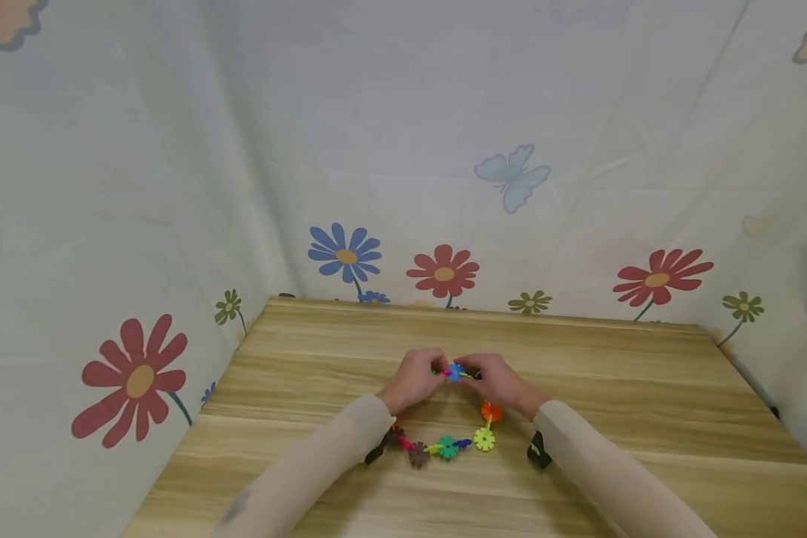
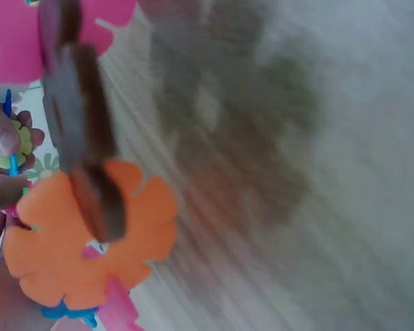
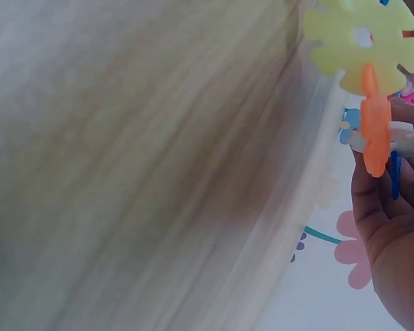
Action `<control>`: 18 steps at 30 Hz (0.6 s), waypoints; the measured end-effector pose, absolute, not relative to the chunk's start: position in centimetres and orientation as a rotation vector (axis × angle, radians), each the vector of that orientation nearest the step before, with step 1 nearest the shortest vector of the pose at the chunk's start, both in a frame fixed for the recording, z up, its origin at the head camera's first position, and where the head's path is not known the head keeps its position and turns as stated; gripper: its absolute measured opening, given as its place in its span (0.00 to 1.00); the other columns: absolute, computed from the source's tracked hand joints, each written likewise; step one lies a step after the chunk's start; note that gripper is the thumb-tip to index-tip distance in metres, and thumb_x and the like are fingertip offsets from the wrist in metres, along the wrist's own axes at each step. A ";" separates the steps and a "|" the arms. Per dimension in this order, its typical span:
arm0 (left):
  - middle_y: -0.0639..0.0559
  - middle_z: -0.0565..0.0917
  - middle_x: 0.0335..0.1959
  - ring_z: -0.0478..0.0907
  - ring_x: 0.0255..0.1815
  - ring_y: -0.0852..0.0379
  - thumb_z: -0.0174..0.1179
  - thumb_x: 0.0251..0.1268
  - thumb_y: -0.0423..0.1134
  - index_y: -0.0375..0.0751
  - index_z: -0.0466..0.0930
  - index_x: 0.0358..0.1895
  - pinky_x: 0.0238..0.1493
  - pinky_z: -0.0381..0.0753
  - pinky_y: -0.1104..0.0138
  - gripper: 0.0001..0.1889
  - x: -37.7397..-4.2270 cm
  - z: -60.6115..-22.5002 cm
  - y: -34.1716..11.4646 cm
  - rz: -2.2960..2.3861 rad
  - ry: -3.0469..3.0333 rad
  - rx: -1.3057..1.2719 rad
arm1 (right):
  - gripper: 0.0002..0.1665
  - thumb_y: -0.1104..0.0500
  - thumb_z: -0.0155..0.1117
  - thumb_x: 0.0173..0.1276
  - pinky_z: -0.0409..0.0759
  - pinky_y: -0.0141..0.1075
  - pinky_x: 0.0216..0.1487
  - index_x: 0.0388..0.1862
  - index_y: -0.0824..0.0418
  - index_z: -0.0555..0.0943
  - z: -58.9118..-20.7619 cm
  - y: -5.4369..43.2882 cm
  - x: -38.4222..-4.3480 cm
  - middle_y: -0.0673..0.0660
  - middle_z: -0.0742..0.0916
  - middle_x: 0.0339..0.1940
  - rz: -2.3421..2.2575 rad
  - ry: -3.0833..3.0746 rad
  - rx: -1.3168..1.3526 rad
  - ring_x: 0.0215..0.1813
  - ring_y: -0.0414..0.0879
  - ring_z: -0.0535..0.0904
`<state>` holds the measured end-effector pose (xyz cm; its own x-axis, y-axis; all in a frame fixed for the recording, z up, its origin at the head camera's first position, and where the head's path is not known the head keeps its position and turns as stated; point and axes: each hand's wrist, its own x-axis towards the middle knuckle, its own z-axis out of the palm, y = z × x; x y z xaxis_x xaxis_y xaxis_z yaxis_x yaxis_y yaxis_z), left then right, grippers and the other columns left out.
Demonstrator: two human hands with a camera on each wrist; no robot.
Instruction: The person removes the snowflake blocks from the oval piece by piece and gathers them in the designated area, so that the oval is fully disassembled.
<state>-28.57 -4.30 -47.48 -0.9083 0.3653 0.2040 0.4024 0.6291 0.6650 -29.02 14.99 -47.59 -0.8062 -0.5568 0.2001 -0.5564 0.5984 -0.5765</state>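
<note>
Notched plastic flower discs are linked edge to edge into a chain that curves in a loop below the hands. At its far side my left hand (image 1: 417, 379) and right hand (image 1: 503, 382) face each other, each pinching discs beside a blue disc (image 1: 455, 372). The near side shows a brown disc (image 1: 418, 454), a teal one (image 1: 447, 447), a yellow-green one (image 1: 484, 438) and an orange one (image 1: 491, 411). In the left wrist view, another orange disc (image 2: 48, 234) hangs close to the camera. A pale yellow disc (image 3: 366, 41) shows large in the right wrist view. Forearms hide the loop's sides.
The wood-grain table (image 1: 612, 396) extends around the hands on every side. A pale cloth (image 1: 403, 149) printed with flowers and a butterfly hangs behind its far edge and along its sides. A black wrist device (image 1: 539, 452) sits under the right sleeve.
</note>
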 end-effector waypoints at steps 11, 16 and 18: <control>0.60 0.78 0.26 0.73 0.29 0.62 0.66 0.56 0.30 0.46 0.77 0.26 0.33 0.73 0.70 0.08 -28.5 -47.5 -4.0 -1.120 -2.817 -0.624 | 0.17 0.62 0.66 0.64 0.79 0.40 0.45 0.51 0.66 0.80 -47.6 15.0 -29.1 0.53 0.85 0.40 -1.016 2.787 -0.956 0.40 0.42 0.80; 0.60 0.78 0.25 0.73 0.29 0.62 0.66 0.55 0.30 0.45 0.78 0.26 0.33 0.73 0.70 0.08 -28.6 -47.6 -4.0 -1.104 -2.795 -0.642 | 0.17 0.62 0.66 0.63 0.79 0.39 0.44 0.50 0.66 0.81 -47.6 15.0 -29.2 0.53 0.85 0.38 -1.030 2.784 -0.912 0.39 0.42 0.80; 0.60 0.78 0.25 0.73 0.29 0.62 0.66 0.55 0.30 0.45 0.78 0.26 0.33 0.73 0.70 0.07 -28.6 -47.6 -4.0 -1.097 -2.789 -0.648 | 0.16 0.61 0.66 0.63 0.79 0.39 0.43 0.50 0.66 0.81 -47.6 15.1 -29.2 0.53 0.85 0.38 -1.041 2.782 -0.899 0.39 0.42 0.80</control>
